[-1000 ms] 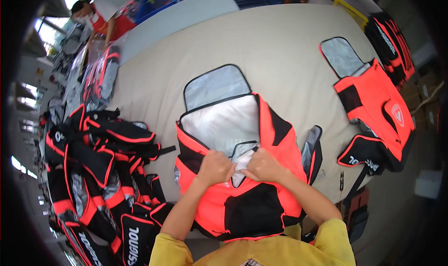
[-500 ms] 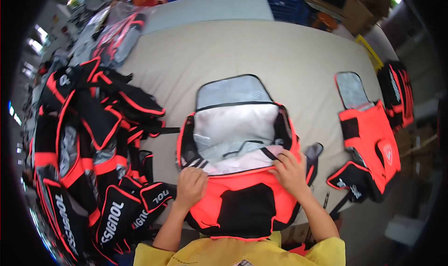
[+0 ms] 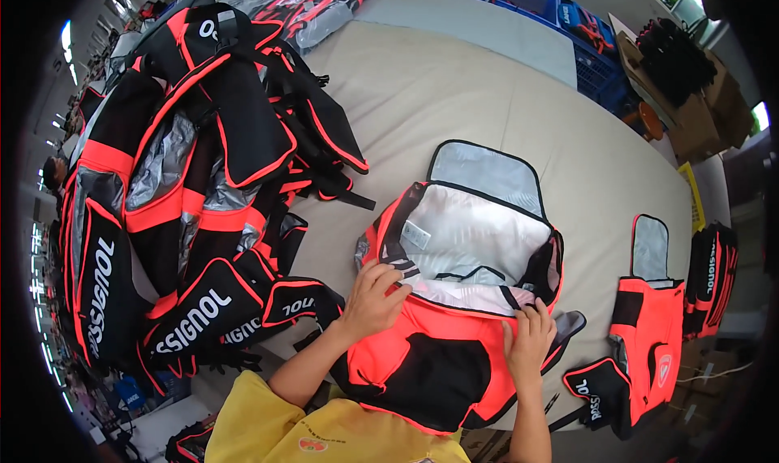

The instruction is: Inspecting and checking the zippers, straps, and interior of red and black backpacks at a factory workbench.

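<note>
In front of me on the table lies a coral and black bag [image 3: 426, 333], its mouth spread wide. The pale grey lining shows inside, with a small white label on it, and a grey-lined flap [image 3: 487, 175] is folded back on the far side. My left hand [image 3: 373, 298] pinches the near rim at its left corner, beside dark straps. At the right corner of that same rim, my right hand [image 3: 529, 341] has its fingers closed over the edge.
A heap of similar black and coral bags [image 3: 187, 179] covers the left side. Another coral bag [image 3: 649, 341] lies on the right, by a stack of folded ones [image 3: 712, 276]. Plastic-wrapped bags [image 3: 312, 12], blue crates [image 3: 527, 0] and a cardboard box [image 3: 706, 114] are at the back.
The whole view has turned to the left, so the bags appear shifted right and tilted. Both hands still hold the near rim of the bag.
</note>
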`<act>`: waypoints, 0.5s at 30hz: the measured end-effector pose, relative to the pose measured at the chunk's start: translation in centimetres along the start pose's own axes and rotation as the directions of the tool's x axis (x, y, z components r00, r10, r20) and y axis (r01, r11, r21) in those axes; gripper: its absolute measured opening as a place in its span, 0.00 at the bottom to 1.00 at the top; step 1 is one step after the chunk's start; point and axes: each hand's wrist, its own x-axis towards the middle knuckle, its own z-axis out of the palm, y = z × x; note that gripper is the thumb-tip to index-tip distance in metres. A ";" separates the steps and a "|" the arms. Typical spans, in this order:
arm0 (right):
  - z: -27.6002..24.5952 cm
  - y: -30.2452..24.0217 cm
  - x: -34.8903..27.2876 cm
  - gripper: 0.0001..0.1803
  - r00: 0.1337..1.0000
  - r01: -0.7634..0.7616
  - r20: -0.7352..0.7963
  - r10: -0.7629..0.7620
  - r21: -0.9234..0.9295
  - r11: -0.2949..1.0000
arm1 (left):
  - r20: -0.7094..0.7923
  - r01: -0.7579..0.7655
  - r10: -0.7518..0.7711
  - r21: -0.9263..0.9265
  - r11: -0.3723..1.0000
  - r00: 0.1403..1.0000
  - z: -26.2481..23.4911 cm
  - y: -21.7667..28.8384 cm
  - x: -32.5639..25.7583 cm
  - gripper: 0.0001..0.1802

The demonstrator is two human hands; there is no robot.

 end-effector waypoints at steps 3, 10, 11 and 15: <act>-3.2 -3.2 2.8 0.13 0.997 -0.042 0.065 0.034 0.120 0.992 | -0.010 0.009 -0.009 -0.040 0.999 1.000 0.3 -0.3 -0.1 0.16; -12.6 -11.1 9.1 0.14 0.922 -0.126 0.101 -0.374 0.991 -0.043 | 0.037 0.033 -0.032 -0.037 0.999 0.999 0.9 -0.4 -0.6 0.18; -13.5 -11.9 10.2 0.14 0.947 -0.078 0.012 -0.321 0.978 -0.194 | 0.043 0.031 -0.030 -0.036 0.999 0.999 1.0 -0.4 -0.6 0.19; -17.2 -14.1 13.3 0.17 0.967 0.230 -0.253 -0.031 0.919 -0.318 | 0.065 0.047 -0.044 -0.033 0.998 0.997 1.0 -0.3 -0.4 0.18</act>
